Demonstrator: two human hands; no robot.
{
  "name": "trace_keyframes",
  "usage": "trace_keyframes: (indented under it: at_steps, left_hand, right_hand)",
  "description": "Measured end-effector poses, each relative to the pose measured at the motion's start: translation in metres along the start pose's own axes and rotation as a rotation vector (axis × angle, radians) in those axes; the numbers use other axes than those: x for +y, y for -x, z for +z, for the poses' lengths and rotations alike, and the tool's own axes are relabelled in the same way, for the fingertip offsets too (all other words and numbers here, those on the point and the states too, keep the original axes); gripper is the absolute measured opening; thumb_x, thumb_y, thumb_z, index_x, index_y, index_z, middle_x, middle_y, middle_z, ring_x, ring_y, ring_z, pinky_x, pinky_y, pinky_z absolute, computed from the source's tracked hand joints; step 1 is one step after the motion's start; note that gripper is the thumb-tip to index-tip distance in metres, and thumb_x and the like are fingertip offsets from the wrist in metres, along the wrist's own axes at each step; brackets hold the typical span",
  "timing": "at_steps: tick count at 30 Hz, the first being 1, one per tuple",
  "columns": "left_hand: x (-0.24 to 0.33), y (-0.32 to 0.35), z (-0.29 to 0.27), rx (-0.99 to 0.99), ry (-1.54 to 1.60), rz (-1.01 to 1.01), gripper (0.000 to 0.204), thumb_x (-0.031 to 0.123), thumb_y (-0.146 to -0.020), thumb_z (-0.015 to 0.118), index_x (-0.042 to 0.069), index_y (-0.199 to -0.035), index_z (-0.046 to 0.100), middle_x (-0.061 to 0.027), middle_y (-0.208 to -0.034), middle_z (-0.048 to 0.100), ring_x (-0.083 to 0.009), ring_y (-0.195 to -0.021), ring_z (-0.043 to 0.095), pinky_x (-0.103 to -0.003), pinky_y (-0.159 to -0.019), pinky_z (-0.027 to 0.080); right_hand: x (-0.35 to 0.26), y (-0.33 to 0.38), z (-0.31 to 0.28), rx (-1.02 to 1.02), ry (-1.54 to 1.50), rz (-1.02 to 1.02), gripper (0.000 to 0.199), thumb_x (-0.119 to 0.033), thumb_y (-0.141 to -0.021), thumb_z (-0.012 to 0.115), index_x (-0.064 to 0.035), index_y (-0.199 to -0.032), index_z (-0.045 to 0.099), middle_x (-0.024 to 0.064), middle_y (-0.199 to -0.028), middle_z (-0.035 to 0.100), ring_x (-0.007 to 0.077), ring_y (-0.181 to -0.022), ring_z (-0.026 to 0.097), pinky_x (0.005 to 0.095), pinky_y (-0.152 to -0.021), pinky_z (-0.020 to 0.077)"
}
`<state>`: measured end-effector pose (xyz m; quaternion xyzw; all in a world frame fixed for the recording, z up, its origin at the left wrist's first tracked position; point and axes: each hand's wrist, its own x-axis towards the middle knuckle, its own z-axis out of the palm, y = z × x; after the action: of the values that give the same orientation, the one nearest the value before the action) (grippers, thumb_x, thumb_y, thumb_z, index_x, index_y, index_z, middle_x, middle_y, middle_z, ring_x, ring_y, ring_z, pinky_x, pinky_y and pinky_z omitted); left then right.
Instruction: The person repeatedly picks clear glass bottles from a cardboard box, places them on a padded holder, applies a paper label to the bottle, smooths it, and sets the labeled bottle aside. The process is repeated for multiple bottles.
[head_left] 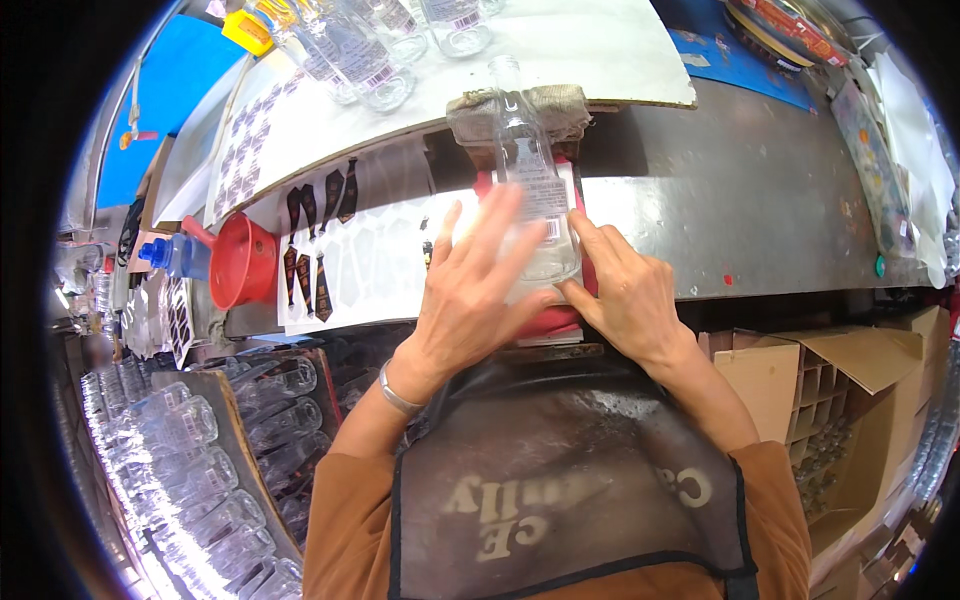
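Observation:
A clear glass bottle [522,140] lies in front of me, its neck pointing away and resting on a cloth-wrapped support [470,118]. Its body, with a printed label, lies over a red pad [558,322]. My right hand [632,290] holds the bottle near its base, index finger along the side and thumb at the bottom edge. Over the bottle's left side is my left hand [462,285], fingers outstretched and blurred by motion; whether they touch the glass I cannot tell. Left of it, a white sheet [385,265] bears dark tie-shaped stickers [322,285].
Several labelled bottles [385,88] stand on the white board [620,50] at the back. A red plastic pot [243,262] sits at the left. Racked bottles [205,480] fill the lower left. An open cardboard box [850,400] with dividers is at the lower right.

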<state>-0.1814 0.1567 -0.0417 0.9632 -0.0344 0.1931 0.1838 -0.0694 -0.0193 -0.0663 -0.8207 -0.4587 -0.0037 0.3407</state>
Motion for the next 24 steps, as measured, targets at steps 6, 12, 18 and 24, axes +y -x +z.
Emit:
trace_keyframes:
  at_steps: [6, 12, 18, 24]
  left_hand:
    - [-0.019, -0.021, 0.009, 0.141, 0.101, -0.061, 0.054, 0.022, -0.083, 0.076, 0.009, -0.134, 0.062, -0.0246, -0.153, 0.04, -0.0396, -0.14, 0.043, -0.054, -0.116, 0.03]
    - [-0.019, -0.023, 0.025, 0.161, 0.209, -0.216, 0.058, 0.021, -0.088, 0.074, 0.007, -0.142, 0.056, -0.0226, -0.156, 0.037, -0.0384, -0.14, 0.043, -0.045, -0.114, 0.037]
    - [-0.027, -0.02, 0.025, 0.222, 0.494, -0.289, 0.049, 0.013, -0.093, 0.064, 0.006, -0.141, 0.056, -0.0251, -0.154, 0.04, -0.0359, -0.135, 0.049, -0.04, -0.11, 0.041]
    - [-0.022, -0.021, 0.031, 0.221, 0.429, -0.247, 0.05, 0.014, -0.092, 0.067, 0.009, -0.141, 0.057, -0.0225, -0.153, 0.04, -0.0353, -0.138, 0.047, -0.043, -0.111, 0.04]
  right_hand:
    - [0.005, 0.001, 0.001, -0.011, -0.05, -0.012, 0.073, -0.014, -0.075, 0.079, -0.004, -0.14, 0.049, 0.0133, -0.096, 0.062, 0.0334, -0.074, 0.064, 0.0417, -0.063, 0.0536]
    - [0.018, 0.0, 0.003, 0.018, -0.145, -0.075, 0.07, -0.014, -0.076, 0.081, -0.0032, -0.138, 0.052, 0.0128, -0.097, 0.064, 0.0288, -0.07, 0.063, 0.0391, -0.061, 0.0512]
    - [0.038, -0.021, -0.014, -0.226, -0.747, 0.341, 0.043, -0.017, -0.092, 0.07, 0.003, -0.13, 0.06, 0.0062, -0.113, 0.07, 0.0044, -0.057, 0.052, 0.0205, -0.055, 0.043]
    - [0.042, -0.055, 0.007, -0.158, -0.633, 0.217, 0.049, -0.032, -0.097, 0.066, 0.005, -0.129, 0.06, 0.0099, -0.117, 0.069, 0.008, -0.07, 0.062, 0.0234, -0.067, 0.0507]
